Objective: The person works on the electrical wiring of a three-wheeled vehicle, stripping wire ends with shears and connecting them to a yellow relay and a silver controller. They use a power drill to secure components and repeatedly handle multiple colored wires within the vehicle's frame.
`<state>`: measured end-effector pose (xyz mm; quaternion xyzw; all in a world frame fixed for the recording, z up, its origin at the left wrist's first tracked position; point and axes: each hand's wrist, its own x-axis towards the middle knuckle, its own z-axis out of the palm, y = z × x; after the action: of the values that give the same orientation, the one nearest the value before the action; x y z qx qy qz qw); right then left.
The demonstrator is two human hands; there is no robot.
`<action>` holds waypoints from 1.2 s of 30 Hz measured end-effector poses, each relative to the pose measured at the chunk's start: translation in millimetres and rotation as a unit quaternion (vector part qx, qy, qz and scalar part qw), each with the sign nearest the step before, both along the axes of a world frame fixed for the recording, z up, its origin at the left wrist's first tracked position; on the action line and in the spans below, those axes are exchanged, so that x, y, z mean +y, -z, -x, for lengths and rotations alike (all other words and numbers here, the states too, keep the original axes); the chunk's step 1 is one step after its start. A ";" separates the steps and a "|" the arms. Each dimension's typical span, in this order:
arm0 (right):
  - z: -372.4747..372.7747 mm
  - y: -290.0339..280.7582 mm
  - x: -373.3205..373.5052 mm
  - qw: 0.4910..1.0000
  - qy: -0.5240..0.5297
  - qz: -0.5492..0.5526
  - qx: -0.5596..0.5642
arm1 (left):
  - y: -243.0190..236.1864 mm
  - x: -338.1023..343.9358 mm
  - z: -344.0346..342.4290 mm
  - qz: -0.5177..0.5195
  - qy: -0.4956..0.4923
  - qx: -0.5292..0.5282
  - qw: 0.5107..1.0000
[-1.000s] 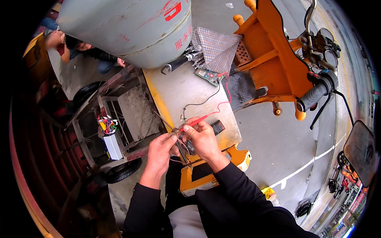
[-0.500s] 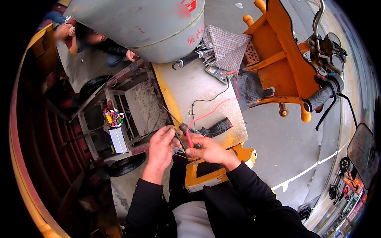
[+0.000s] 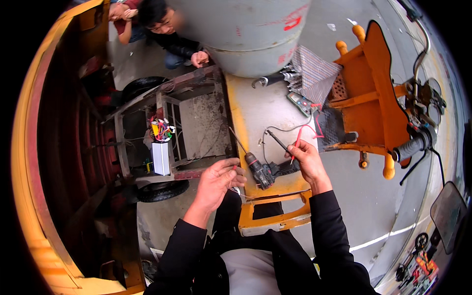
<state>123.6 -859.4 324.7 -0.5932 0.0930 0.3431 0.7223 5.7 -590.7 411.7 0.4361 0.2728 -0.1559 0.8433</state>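
Observation:
In my right hand (image 3: pixel 310 164) are two multimeter probes, a black probe (image 3: pixel 278 141) pointing up-left and a red probe (image 3: pixel 298 139) beside it, both pinched in the fingers. Their leads run to a multimeter (image 3: pixel 301 103) on the pale platform. Lower left, my left hand (image 3: pixel 216 183) is closed in a pinch with a small red tip (image 3: pixel 235 167) at the fingers. A thin wire (image 3: pixel 242 195) trails below that hand; its end is hidden. Between the hands a cordless drill (image 3: pixel 260 170) with a long bit lies on the platform (image 3: pixel 250 113).
A silver box with coloured wires (image 3: pixel 160 158) sits in the open metal frame (image 3: pixel 118 142) at left. Beyond stand a big grey drum (image 3: pixel 250 44), a folded checked umbrella (image 3: pixel 314 73) and an orange seat-like part (image 3: pixel 366 96). Another person (image 3: pixel 172 44) crouches at the far left.
My hands have moved apart. The right hand has gone right and up with both probes; the left has pulled slightly away, still pinched. The whole view has shifted, uncovering the drill.

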 end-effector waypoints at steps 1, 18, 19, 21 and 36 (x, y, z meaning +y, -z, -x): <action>-6.5 7.0 0.6 0.994 -0.025 0.103 -0.006 | 0.4 1.6 5.5 -0.010 -0.014 0.013 1.000; 102.2 -85.5 113.3 0.910 -0.403 -0.042 -0.090 | -6.9 41.4 48.1 0.129 -0.272 -0.013 0.954; 105.1 -89.9 117.9 0.912 -0.403 -0.012 -0.079 | -9.8 43.8 47.3 0.126 -0.257 -0.034 0.957; 102.7 -95.5 121.7 0.915 -0.398 0.003 -0.063 | -15.4 45.2 46.5 0.107 -0.239 -0.050 0.964; 62.4 -109.2 122.6 0.962 -0.245 0.050 -0.109 | -34.3 27.7 45.5 -0.423 0.140 -0.052 0.894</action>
<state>61.2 -736.8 433.9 -0.6669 -0.1172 0.4382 0.5912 -39.8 -563.1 446.0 0.7929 0.2047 -0.1192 0.5614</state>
